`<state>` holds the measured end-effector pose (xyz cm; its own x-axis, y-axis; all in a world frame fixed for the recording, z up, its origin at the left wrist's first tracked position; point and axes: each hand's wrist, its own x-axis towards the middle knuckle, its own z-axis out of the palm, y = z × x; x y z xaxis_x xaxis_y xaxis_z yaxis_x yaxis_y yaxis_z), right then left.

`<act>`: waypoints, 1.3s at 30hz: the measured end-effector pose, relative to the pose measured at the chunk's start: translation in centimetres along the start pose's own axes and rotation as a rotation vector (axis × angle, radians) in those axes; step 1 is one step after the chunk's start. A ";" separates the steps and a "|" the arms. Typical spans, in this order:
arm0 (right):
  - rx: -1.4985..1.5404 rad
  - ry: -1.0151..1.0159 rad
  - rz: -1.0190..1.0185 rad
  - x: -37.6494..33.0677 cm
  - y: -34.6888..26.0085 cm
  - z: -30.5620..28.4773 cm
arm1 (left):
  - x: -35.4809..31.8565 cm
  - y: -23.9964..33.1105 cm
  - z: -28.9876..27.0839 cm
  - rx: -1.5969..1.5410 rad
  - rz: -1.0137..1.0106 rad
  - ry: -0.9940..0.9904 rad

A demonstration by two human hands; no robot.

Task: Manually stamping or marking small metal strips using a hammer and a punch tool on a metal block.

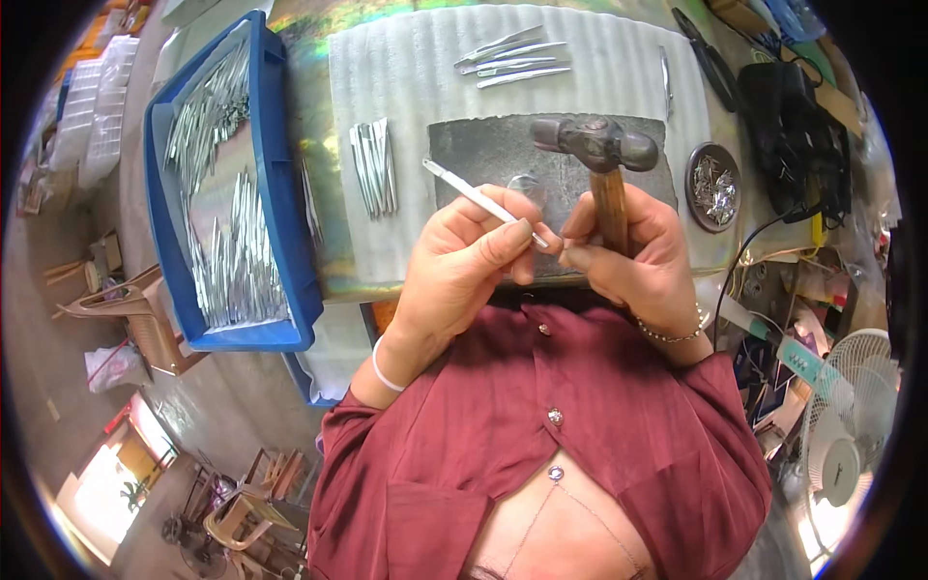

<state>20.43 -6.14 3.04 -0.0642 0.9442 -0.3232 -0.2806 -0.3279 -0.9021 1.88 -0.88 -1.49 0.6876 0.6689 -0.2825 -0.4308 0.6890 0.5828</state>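
Note:
In my left hand (462, 246), thumb and fingers pinch a slim silver metal strip (474, 196), tilted, its far end pointing up and left. My right hand (643, 256) has a hammer (612, 208) with a wooden handle upright in its grip, the steel head above the fingers. The right thumb and fingertip meet close to the strip's near end; whether a small part sits between them I cannot tell. Beneath the hands and hammer lies a dark flat block (464, 145). Left of it rests a row of similar strips (374, 166), and several more strips (512, 60) lie beyond it.
A blue tray (275, 145) full of silver strips stands at left. White foam sheet (387, 77) covers the bench. At right sit a round dish (694, 198) of small metal parts, a black object (788, 126) with a cable, and a fan (846, 416).

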 end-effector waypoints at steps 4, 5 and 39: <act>-0.048 -0.041 -0.051 0.6 0.5 0.8 | -0.3 0.1 -0.4 -0.134 -0.004 0.012; -0.072 -0.045 -0.069 0.6 0.5 0.8 | -0.3 0.1 -0.5 -0.140 -0.007 0.001; -0.231 0.168 -0.084 0.6 2.8 -1.0 | -0.2 0.1 -1.1 0.117 0.247 0.106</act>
<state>20.60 -6.52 0.06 0.1154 0.9559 -0.2699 -0.0513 -0.2656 -0.9627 1.01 -0.67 -2.26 0.5029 0.8420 -0.1953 -0.5029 0.4688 0.7262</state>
